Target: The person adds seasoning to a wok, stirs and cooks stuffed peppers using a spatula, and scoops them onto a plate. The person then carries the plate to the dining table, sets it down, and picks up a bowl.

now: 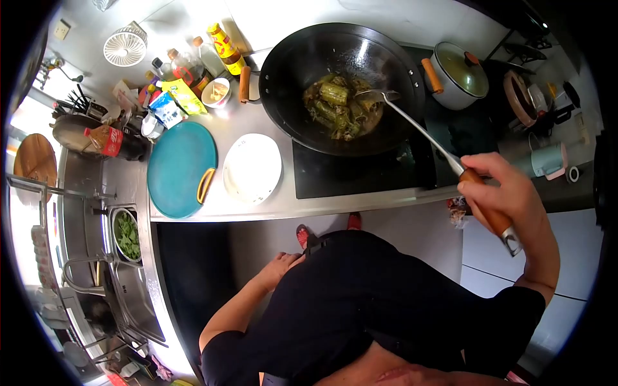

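My right hand (505, 190) is closed around the brown handle of a metal spatula (421, 128). The spatula's head rests in a large black wok (290, 83) on the cooktop, at the right edge of the cooked food. That food (338, 100) is made up of green vegetable pieces and darker bits in some sauce. Low at my waist, my left hand (277, 270) lies against my dark clothing with its fingers stretched out, holding nothing that I can see. Left of the wok, a white plate (252, 168) sits on the counter.
A teal cutting board (180, 170) lies beside the plate. Bottles and a small bowl (216, 93) line the wall. A lidded pot (460, 74) stands right of the wok, whose wooden handle (244, 85) juts left. Leafy greens fill a colander (127, 235) in the sink.
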`<state>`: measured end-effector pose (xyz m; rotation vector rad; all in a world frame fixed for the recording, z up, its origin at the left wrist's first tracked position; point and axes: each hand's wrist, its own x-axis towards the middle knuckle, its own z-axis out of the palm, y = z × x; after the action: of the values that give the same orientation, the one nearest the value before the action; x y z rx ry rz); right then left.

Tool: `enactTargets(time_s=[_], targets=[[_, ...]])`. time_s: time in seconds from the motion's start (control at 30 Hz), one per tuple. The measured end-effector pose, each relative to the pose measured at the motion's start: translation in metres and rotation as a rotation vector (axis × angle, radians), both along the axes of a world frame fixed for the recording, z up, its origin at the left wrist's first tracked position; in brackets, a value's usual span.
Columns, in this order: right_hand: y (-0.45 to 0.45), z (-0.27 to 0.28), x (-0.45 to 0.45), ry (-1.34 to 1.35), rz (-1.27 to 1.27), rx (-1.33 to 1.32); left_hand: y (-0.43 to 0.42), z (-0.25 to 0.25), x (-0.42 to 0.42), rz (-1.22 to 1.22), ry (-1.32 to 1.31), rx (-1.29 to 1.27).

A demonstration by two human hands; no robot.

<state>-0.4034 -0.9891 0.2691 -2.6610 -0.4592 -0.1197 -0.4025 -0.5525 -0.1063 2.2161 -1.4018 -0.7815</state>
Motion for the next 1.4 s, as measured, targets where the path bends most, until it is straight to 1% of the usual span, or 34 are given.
enactTargets(time_s=[0.1,0.23,0.3,0.43,0.47,0.57,0.63,0.7,0.73,0.77,0.83,0.97,1.03,1.17,1.3,1.4], targets=[[-0.008,-0.002,0.006,-0.014,-0.005,0.095,0.001,0.009,0.002,-0.006,-0.023,-0.001],[-0.009,-0.004,0.015,0.007,0.032,0.111,0.008,-0.003,-0.002,-0.01,-0.036,0.004],[-0.01,-0.021,0.021,0.028,0.051,0.146,0.008,-0.004,-0.004,0.001,-0.022,0.039],[-0.01,-0.053,0.04,0.047,0.084,0.066,0.008,0.0,-0.007,0.005,-0.025,0.047],[-0.01,-0.061,0.047,-0.012,0.116,0.001,0.007,0.005,-0.007,0.01,-0.024,0.055],[-0.018,-0.074,0.058,-0.114,0.123,0.028,0.008,0.007,-0.011,0.024,-0.028,0.057],[-0.018,-0.066,0.056,-0.199,0.102,0.109,0.009,0.006,-0.012,0.038,-0.025,0.044],[-0.02,-0.065,0.054,-0.244,0.056,0.138,0.011,0.007,-0.017,0.052,0.002,0.028],[-0.021,-0.067,0.057,-0.294,0.033,0.109,0.011,0.007,-0.019,0.053,-0.012,0.027],[-0.022,-0.07,0.061,-0.319,0.027,0.154,0.011,0.009,-0.019,0.053,-0.029,0.027],[-0.02,-0.072,0.071,-0.403,-0.005,0.09,0.009,0.013,-0.019,0.056,-0.037,0.038],[-0.018,-0.083,0.083,-0.366,0.033,0.164,0.009,0.013,-0.018,0.053,-0.04,0.075],[-0.016,-0.084,0.078,-0.361,0.032,0.121,0.012,0.007,-0.02,0.054,-0.051,0.083],[0.005,-0.051,0.049,-0.39,0.057,0.11,0.014,0.005,-0.022,0.075,-0.001,0.1],[0.021,-0.038,0.034,-0.328,0.092,0.259,0.013,0.011,-0.018,0.06,0.004,0.094],[0.034,-0.046,0.031,-0.237,0.113,0.316,0.013,0.005,-0.013,0.03,0.006,0.071]])
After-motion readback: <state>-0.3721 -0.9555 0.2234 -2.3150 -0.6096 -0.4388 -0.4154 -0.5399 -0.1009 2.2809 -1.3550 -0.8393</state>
